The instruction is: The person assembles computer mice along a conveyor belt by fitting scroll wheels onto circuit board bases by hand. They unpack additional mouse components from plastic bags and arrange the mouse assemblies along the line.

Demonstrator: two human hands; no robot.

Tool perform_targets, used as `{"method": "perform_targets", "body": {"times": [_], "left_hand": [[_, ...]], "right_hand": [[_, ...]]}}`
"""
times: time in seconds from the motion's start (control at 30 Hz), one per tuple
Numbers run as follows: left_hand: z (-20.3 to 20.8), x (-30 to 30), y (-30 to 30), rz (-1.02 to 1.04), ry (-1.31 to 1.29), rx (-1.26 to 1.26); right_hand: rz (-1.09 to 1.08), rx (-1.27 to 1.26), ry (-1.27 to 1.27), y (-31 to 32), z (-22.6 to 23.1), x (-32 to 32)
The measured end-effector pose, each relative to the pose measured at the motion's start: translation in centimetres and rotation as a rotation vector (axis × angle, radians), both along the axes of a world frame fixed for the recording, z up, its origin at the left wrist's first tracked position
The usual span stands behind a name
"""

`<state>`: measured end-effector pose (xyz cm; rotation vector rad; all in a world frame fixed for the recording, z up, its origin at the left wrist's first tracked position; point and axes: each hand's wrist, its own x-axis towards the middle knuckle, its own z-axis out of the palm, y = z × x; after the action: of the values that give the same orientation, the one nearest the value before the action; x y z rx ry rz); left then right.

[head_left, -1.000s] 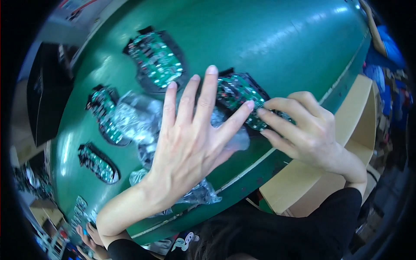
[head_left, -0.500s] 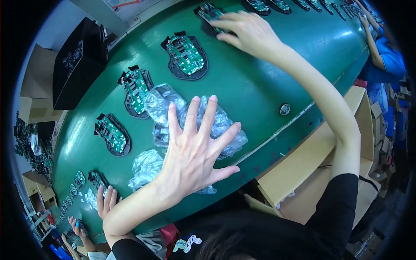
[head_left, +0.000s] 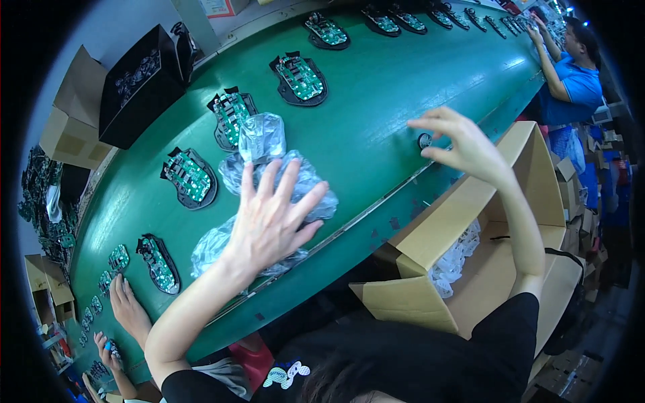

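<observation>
No readable lettering, even in the pale print (head_left: 275, 377) on the black shirt (head_left: 416, 356)

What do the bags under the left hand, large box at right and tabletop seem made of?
Bags: probably plastic film, clear and shiny, from crinkles and highlights.
Box: likely cardboard, matte brown, with folded flaps.
Tabletop: smooth green, glossy by its reflections; paint or mat, unclear.

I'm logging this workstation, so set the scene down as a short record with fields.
Left hand: fingers spread over clear plastic bags
Right hand: open, near a small round dark part; contact unclear
Surface: green table
On it: several circuit boards in black shells
Right side: open cardboard box, translucent plastic inside
Far right: person in blue
</observation>
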<state>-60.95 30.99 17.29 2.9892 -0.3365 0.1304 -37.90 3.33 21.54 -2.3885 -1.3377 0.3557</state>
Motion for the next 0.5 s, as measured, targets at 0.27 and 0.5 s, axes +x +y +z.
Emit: {"method": "perform_targets", "body": {"times": [0.27, 0.5], "left_hand": [[3.8, -3.3, 4.3, 0.059, -0.047, 0.072], [5.5, 8.3, 2.0, 0.045, -0.388, -0.133]], "right_hand": [[-0.027, 0.056, -0.132, -1.4, -2.6, -0.9], [-0.270, 0.478, 0.878, 1.2, 2.2, -1.1]]}}
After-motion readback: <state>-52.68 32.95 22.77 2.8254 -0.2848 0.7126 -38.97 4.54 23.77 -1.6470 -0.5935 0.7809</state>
